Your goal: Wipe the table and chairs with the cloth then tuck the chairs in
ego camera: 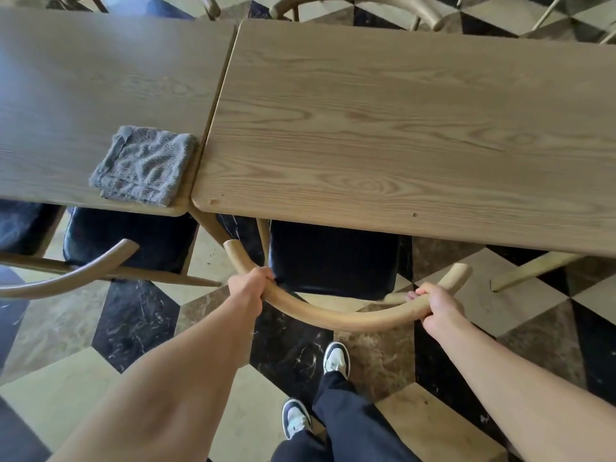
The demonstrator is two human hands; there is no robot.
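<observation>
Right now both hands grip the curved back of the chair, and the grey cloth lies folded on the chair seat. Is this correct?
Not quite. In the head view the grey cloth lies folded on the left table, not the seat. The left hand and right hand do grip the chair back.

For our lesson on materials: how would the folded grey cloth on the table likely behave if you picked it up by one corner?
The grey cloth would probably go floppy and unfold, since it lies in soft, rumpled layers. It looks light for its size, being thin fabric. Its textured weave suggests it would drag rather than slide on the wooden table.
</observation>
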